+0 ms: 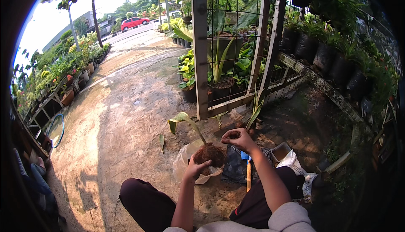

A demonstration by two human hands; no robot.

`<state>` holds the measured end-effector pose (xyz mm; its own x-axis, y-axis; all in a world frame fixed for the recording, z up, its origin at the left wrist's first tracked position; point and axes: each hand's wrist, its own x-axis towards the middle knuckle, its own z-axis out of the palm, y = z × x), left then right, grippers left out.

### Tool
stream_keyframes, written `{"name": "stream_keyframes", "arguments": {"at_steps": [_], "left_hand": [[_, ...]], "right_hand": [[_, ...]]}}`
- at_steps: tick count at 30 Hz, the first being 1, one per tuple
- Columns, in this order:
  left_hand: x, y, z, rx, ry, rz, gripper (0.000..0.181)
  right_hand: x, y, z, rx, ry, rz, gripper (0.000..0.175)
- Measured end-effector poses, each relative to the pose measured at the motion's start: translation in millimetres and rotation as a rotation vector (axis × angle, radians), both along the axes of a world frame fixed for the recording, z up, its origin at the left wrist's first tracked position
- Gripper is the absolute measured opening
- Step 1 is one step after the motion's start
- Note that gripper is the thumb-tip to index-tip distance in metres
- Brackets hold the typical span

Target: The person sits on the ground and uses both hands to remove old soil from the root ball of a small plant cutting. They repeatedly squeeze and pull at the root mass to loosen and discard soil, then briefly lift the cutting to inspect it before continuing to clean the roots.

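My left hand (196, 168) grips the brown root ball (211, 156) of an uprooted plant from its lower left side. One long, drooping leaf (190, 122) rises from the roots and bends over to the left. Beneath the root ball lies a translucent plastic bag (182, 162), its mouth facing up. My right hand (239, 138) hovers at the upper right of the roots, fingers curled and soiled. Whether a small bit sits between those fingertips is too small to tell. Below that wrist is a blue-headed trowel (248, 172) with a wooden handle, against a black plastic bag (234, 165).
A plastic tub (281, 151) and a white sack (295, 162) lie by my right knee. Ahead stands a metal mesh gate (202, 73) before potted plants. A sloping rack (322, 86) holds black grow bags. Another person's leg (41, 175) shows at far left, near a blue hose (60, 137).
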<state>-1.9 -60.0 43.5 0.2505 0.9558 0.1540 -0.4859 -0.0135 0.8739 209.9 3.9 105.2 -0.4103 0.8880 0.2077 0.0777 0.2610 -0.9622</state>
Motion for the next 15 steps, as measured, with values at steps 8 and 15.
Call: {"name": "stream_keyframes", "arguments": {"at_steps": [8,15], "left_hand": [[6,-3,7,0.043,-0.214,-0.030,0.067],[3,-1,-7,-0.112,-0.247,0.116,0.056]], "right_hand": [[-12,6,-31,-0.315,0.224,0.000,0.018],[-28,1,-56,-0.575,0.507,0.121,0.027]]}}
